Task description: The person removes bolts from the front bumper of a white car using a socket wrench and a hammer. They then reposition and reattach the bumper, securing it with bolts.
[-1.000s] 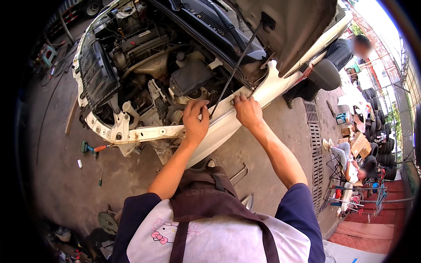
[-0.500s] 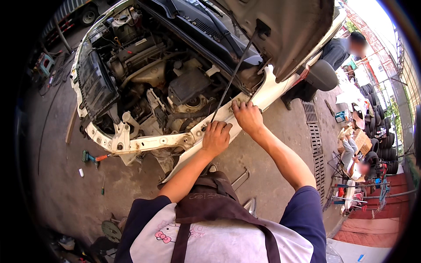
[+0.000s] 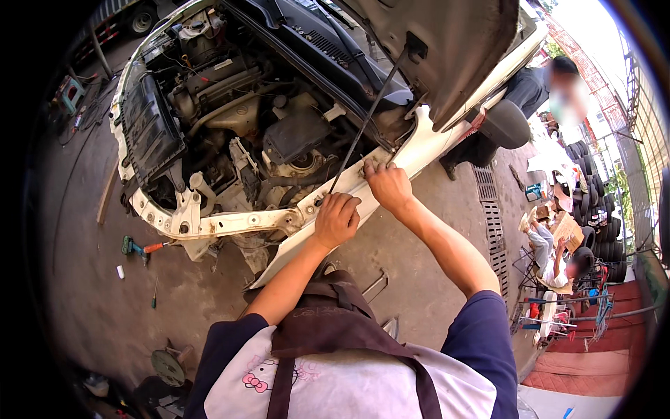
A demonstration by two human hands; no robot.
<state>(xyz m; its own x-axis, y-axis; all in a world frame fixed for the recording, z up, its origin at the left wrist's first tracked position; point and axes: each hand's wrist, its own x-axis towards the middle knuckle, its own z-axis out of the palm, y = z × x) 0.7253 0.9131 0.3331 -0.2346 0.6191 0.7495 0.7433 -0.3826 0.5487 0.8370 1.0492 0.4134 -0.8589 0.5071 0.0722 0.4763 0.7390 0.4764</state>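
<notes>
A white car's front [image 3: 208,225] stands with its dark engine bay [image 3: 230,119] uncovered. A thin stay rod [image 3: 364,124] runs from the raised hood [image 3: 457,52] down to the white fender [image 3: 426,146]. My left hand [image 3: 337,220] rests at the fender's inner edge by the rod's lower end, fingers curled; what they hold is hidden. A little farther along that edge, my right hand [image 3: 387,183] is bent over the fender top with fingertips pressed at a small part too hidden to name.
A crouching person [image 3: 523,94] is beside the car; another [image 3: 551,262] reclines at right near stacked tires [image 3: 611,258]. A drill [image 3: 132,248], a screwdriver [image 3: 154,297], a wooden plank [image 3: 107,192] and a floor drain grate [image 3: 492,223] lie around the car.
My left hand has moved down and rightward to the rod's lower end, its fingers now more curled. My right hand stays on the fender edge, slightly shifted.
</notes>
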